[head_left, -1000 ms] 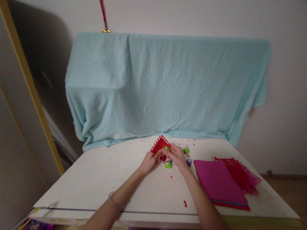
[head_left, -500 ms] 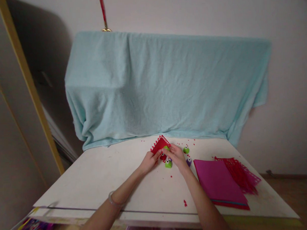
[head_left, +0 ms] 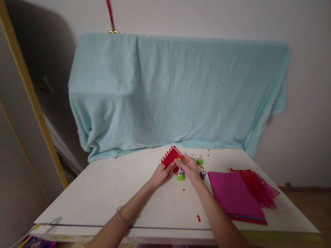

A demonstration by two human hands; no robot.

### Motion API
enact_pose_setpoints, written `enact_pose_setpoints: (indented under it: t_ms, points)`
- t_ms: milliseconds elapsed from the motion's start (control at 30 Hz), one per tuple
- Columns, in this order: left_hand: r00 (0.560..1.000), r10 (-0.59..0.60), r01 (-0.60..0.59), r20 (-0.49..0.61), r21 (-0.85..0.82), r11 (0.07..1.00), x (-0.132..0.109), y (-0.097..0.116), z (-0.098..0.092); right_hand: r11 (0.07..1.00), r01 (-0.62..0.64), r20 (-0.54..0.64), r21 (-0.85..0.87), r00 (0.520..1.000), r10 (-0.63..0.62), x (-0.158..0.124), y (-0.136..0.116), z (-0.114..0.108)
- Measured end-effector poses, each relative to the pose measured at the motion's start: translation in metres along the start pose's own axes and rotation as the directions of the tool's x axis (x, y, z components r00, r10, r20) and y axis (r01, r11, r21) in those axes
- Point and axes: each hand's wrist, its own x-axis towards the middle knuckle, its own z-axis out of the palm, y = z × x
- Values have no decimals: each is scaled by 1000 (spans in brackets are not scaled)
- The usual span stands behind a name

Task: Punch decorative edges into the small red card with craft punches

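Left grip pinching flat, hole-edged red paper; right grip around green tool.

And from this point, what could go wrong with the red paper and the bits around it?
The red paper could tear, as its far edges are cut with rows of small gaps.
The right hand might knock the purple eyed figure close beside its wrist.
The loose red scraps near the right forearm could scatter if brushed.

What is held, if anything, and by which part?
The red sheet, by its near side, in the left hand. The right hand is at its right edge with a green piece; that grip is unclear.
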Motion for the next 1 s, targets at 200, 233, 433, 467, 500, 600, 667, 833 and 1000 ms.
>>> enact_pose_setpoints:
  t_ms: [200,233,433,467,500,600,667,833,1000]
  points:
    - [999,27,-28,37,32,999,2,2,0,1000,18,-7,3,1000,-18,3,3,0]
    - [999,26,-27,42,34,999,2,3,-1,1000,13,0,16,1000,-13,3,4,0]
    - [999,43,-43,0,69,997,3,2,-6,998,-37,84,54,996,33,0,-5,2]
    - [999,47,-46,-14,77,996,4,1,-7,998,-41,83,44,996,37,-1,-7,2]
    - [998,53,-51,-31,82,995,4,0,-7,998,-46,82,35,996,43,-2,-8,3]
    - [993,79,-72,-88,80,994,5,-1,-7,998,-60,100,27,993,57,-3,-8,3]
    - [990,83,-75,-118,75,994,5,-1,-7,999,-47,119,23,992,44,-3,-5,2]
    - [984,65,-55,-168,63,996,6,-1,-8,999,-44,112,18,993,42,-2,0,1]
    - [983,61,-57,-174,29,998,5,3,-7,997,-62,106,36,993,58,-2,0,0]
